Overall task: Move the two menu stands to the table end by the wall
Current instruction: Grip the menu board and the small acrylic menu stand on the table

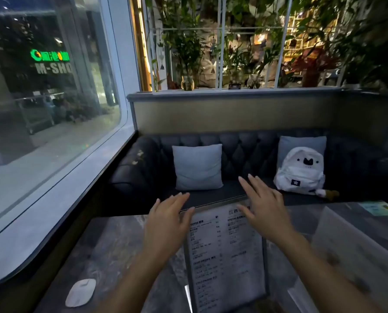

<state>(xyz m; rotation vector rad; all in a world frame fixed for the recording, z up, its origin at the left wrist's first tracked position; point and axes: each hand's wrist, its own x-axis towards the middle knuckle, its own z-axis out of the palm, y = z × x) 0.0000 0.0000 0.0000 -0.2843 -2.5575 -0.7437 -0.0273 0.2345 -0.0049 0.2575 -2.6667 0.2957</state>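
A wide curved glass window [48, 123] fills the left side, and a dark tufted leather sofa [245, 154] runs across the far side behind the grey marbled stone desk [111, 251]. On the sofa sit a pale grey square cushion [197, 167] and a white soft backpack with a small face on it [300, 171], which leans against a second cushion.

On the desk, right in front of the person, stands a tall dark-framed menu stand with a white printed sheet [227, 256]; it seems upright or slightly tilted back, its top edge near the desk's far edge. To its right is what looks like a second, clear acrylic stand [351, 249], blurred and hard to make out. A small white oval pad [81, 292] lies near the window-side edge, well apart from both.

The left hand [168, 222] hovers by the menu's upper left corner, fingers spread and gripping nothing. The right hand [264, 204] is likewise spread wide, over the upper right corner; I cannot tell whether it touches the frame.

The framed stand is probably stiff, flat and fairly light, but top-heavy and prone to tip, with a smooth face that could slip. Taking it by both side edges near the top, or low by the base, looks safest.
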